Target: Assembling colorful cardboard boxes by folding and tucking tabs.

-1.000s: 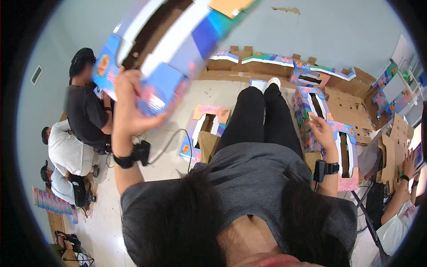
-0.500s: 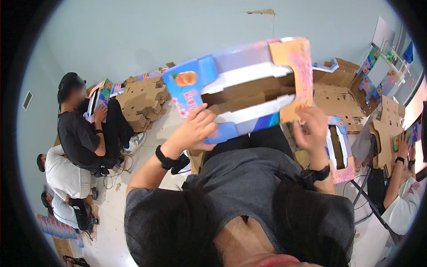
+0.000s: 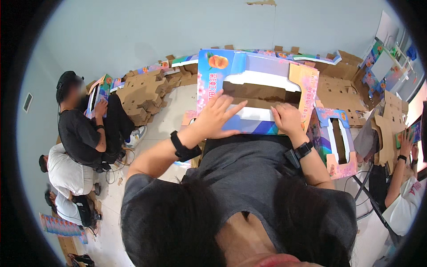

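A printed cardboard box (image 3: 262,62) in blue, purple and pink, with a peach picture, lies across my lap. Its top has a long cut-out window with white-edged flaps, and the brown inside shows through. My left hand (image 3: 216,119) rests on the near left part of the top, fingers spread and stretched out. At the near right side of the window, my right hand (image 3: 289,119) has its fingers curled over the white flap, thumb on the near side. Its fingertips are partly hidden.
Close on my right stands another printed box (image 3: 332,151) with a window. Stacked flat brown cardboard (image 3: 142,95) lies ahead left, more cardboard (image 3: 338,95) ahead right. A person in black (image 3: 80,129) handles a box at left; another person's hand (image 3: 404,144) works at far right.
The box has come down from a raised, tilted position and now lies nearly level. My left hand has spread its fingers on the top; my right has moved from the right end to the window's near edge.
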Motion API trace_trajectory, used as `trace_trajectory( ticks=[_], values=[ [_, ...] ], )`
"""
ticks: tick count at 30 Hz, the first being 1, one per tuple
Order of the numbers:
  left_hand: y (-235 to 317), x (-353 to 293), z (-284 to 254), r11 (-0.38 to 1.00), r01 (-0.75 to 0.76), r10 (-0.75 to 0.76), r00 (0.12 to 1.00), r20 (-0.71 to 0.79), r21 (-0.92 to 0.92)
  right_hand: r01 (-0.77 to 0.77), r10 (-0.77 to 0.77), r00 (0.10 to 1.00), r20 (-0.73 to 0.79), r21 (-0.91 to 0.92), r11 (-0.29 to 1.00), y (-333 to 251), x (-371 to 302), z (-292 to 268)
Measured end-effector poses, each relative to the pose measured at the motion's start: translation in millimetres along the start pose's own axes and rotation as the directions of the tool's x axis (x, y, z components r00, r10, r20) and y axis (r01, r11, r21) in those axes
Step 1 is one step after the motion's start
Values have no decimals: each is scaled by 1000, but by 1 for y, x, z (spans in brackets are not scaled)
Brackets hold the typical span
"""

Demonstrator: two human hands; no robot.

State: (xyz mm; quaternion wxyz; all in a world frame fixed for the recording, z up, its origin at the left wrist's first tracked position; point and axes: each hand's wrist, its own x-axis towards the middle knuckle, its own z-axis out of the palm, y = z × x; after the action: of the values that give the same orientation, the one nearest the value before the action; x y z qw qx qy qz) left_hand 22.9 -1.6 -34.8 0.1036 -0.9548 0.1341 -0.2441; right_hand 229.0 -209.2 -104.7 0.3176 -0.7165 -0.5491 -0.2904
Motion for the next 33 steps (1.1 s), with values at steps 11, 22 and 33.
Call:
trace_trajectory(
  ticks=[11,22,33],
  values=[
    [20,26,46,947,271,-302,934,-191,-170,-93,98,991,86,-62,994,-28,22,-26],
    [46,9,44,845,403,-513,796,-321,-351,63,-42,980,194,-101,993,-44,34,-46],
    [50,1,53,851,411,-512,788,-341,-327,105,-85,983,162,-119,987,-49,28,-46]
  ],
)
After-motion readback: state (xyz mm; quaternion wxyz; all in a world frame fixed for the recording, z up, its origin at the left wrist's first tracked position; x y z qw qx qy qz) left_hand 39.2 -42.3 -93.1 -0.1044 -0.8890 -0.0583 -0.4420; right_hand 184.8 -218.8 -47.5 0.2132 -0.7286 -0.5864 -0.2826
